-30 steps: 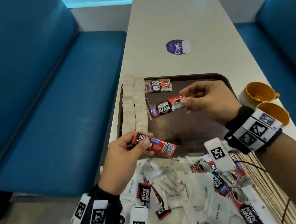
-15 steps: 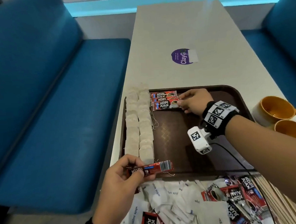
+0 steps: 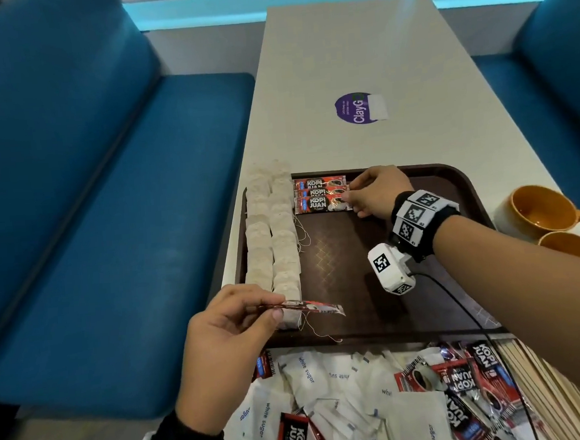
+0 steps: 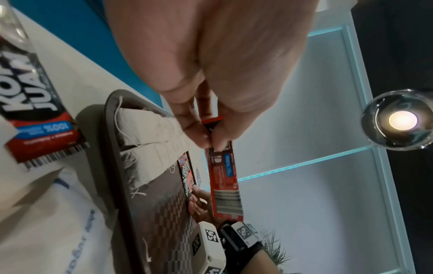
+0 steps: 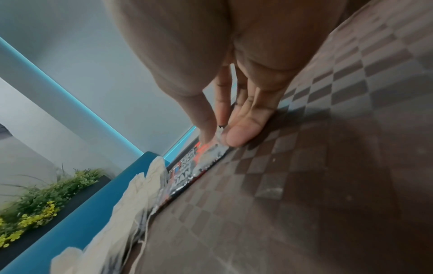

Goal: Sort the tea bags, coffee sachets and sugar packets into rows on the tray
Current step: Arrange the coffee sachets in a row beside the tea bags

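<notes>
A brown tray (image 3: 451, 188) lies on the table. Two columns of tea bags (image 3: 273, 241) run along its left side. Three red coffee sachets (image 3: 319, 197) lie stacked in a row at the far end. My right hand (image 3: 348, 196) pinches the right end of the nearest sachet (image 5: 201, 161) between thumb and fingers (image 5: 243, 133); the sachet lies flat on the tray. My left hand (image 3: 274, 312) hovers over the tray's near left corner and pinches another coffee sachet (image 3: 318, 308), which shows edge-on. That sachet (image 4: 225, 181) hangs from my fingertips.
A loose pile of white sugar packets (image 3: 328, 395) and coffee sachets (image 3: 471, 379) lies in front of the tray. Wooden sticks (image 3: 561, 393) lie at the near right. Two orange cups (image 3: 538, 212) stand right of the tray. Blue benches flank the table.
My right hand carried its sachet from mid-tray to the far row and set it down as the third one. My left hand turned its sachet edge-on.
</notes>
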A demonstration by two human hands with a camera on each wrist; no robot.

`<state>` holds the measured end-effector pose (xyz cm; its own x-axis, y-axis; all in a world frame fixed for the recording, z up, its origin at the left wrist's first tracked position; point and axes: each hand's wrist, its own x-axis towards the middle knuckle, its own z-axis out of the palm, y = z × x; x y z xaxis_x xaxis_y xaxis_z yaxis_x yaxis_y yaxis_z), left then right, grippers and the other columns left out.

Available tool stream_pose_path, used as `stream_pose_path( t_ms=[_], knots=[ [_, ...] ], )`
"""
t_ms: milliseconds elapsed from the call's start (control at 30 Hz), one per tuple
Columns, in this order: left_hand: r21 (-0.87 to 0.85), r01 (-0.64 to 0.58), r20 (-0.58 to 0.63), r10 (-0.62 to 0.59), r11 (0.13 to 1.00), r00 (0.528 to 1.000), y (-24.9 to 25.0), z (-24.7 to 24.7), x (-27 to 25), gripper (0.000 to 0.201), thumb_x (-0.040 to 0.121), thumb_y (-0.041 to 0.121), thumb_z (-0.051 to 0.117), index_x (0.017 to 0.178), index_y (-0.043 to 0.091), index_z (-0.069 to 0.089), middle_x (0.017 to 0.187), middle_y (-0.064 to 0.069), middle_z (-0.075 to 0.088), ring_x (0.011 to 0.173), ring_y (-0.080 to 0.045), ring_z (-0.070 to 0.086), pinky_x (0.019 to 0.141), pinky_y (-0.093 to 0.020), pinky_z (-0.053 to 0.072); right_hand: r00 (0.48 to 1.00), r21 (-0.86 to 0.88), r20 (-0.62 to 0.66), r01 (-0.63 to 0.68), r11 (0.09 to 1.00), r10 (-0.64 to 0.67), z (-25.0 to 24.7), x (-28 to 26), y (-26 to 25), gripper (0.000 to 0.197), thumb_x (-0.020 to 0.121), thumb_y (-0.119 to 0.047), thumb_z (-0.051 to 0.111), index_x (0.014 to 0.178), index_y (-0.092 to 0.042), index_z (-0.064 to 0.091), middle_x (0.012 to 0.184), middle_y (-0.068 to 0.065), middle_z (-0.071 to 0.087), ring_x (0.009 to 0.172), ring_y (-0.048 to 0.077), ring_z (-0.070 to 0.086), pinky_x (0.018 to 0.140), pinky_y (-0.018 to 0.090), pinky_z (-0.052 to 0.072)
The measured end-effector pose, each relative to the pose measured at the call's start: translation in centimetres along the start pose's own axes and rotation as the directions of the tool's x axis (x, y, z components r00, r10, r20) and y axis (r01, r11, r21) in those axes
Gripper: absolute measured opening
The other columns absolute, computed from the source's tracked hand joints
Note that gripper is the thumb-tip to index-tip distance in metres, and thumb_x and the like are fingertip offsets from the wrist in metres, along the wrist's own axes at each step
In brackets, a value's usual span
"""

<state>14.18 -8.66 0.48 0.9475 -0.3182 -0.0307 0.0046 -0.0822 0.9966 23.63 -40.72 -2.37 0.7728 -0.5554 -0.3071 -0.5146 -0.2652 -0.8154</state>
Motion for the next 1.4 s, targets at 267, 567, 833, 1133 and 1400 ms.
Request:
stream_pose_path(
  t_ms=[267, 567, 833, 1133, 1400],
  knots=[
    [-0.022, -0.132, -0.035, 0.131, 0.991, 0.991, 1.2, 0.4, 0.3, 0.015, 0.094, 0.027, 0.073, 0.094, 0.017, 0.083, 0.104, -0.006, 0.069, 0.097, -0.031, 0.066, 0.086, -0.045, 0.056, 0.954, 0.001, 0.239, 0.188, 0.982, -0.183, -1.1, -5.3, -2.5, 0.011, 0.094, -0.022, 0.073, 0.093, -0.012, 0.068, 0.089, 0.011, 0.071, 0.062, 0.017, 0.064, 0.059, 0.031, 0.056],
    [-0.153, -0.107, -0.106, 0.091, 0.982, 0.990, 1.8, 1.9, 0.6, 0.035, 0.078, -0.009, 0.076, 0.108, 0.008, 0.070, 0.116, -0.012, 0.066, 0.089, -0.013, 0.068, 0.082, -0.026, 0.057, 0.646, 0.167, 0.708, 0.239, 0.957, -0.284, -2.5, -14.6, -4.2, 0.022, 0.081, -0.013, 0.082, 0.098, -0.003, 0.071, 0.075, 0.006, 0.072, 0.067, 0.020, 0.066, 0.066, 0.029, 0.056],
    [-0.176, -0.030, -0.133, 0.006, 0.984, 0.991, 2.4, 2.0, 0.3, 0.030, 0.074, 0.011, 0.080, 0.103, 0.011, 0.072, 0.085, -0.012, 0.074, 0.075, -0.028, 0.073, 0.072, -0.027, 0.060, 0.765, 0.253, 0.560, 0.208, 0.945, -0.318, -3.1, -14.4, -2.8, 0.010, 0.089, -0.006, 0.074, 0.096, 0.001, 0.074, 0.077, 0.009, 0.076, 0.063, 0.019, 0.069, 0.061, 0.024, 0.056],
    [0.383, 0.084, 0.126, -0.142, 0.920, 0.982, 1.8, -2.8, -0.8, 0.024, 0.090, 0.013, 0.076, 0.096, 0.036, 0.072, 0.094, 0.013, 0.073, 0.077, -0.012, 0.067, 0.067, -0.025, 0.056, 0.862, 0.202, 0.403, 0.245, 0.948, -0.308, -4.2, -13.0, -1.9, 0.014, 0.083, -0.011, 0.079, 0.095, -0.004, 0.078, 0.077, 0.013, 0.077, 0.055, 0.013, 0.066, 0.054, 0.022, 0.057],
    [0.815, 0.168, 0.018, -0.315, 0.554, 0.949, -2.2, -7.1, -2.8, 0.044, 0.081, 0.035, 0.082, 0.113, 0.039, 0.052, 0.111, 0.015, 0.053, 0.095, -0.006, 0.053, 0.081, -0.026, 0.044, 0.887, 0.227, 0.358, 0.218, 0.949, -0.290, -4.6, -11.4, -1.5, 0.031, 0.073, -0.022, 0.082, 0.096, -0.002, 0.077, 0.087, 0.022, 0.076, 0.062, 0.022, 0.068, 0.054, 0.025, 0.058]
  ],
)
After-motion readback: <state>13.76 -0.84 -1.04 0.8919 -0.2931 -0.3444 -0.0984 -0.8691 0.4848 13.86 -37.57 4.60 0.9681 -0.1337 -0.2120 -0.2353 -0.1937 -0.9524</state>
